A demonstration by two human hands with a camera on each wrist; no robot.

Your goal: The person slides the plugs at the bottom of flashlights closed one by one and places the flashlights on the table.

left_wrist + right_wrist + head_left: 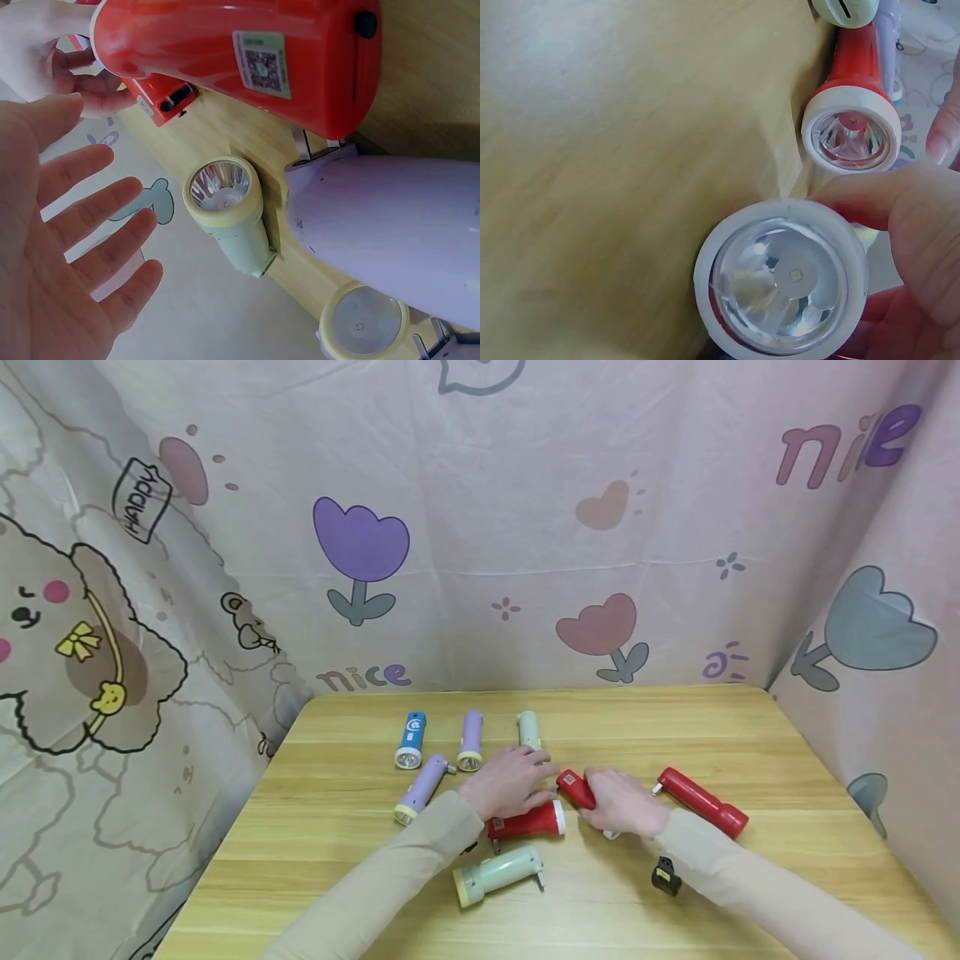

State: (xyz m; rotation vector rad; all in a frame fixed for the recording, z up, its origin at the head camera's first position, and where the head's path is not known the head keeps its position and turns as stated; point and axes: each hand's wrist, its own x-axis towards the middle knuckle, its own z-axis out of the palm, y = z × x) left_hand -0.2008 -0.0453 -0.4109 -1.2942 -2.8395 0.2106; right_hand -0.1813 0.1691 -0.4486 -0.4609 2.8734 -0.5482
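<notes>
My right hand (628,802) grips a red flashlight (574,788) with prongs extended from its tail. Its white-rimmed lens (780,285) faces the right wrist camera, close to the tabletop. My left hand (510,781) hovers with fingers extended, holding nothing; its spread fingers (97,217) show in the left wrist view. Just below it lies another red flashlight (527,822) with a white rim and a label. A light green flashlight (528,727) stands behind the left hand. Nearer the front, a second green flashlight (502,871) lies with its prongs out.
Left of the hands are two purple flashlights, one upright (471,737) and one lying (423,789), and an upright blue flashlight (411,735). On the right lie a red flashlight (701,800) and a small black device (665,877). A patterned curtain (480,527) borders the wooden table (360,893).
</notes>
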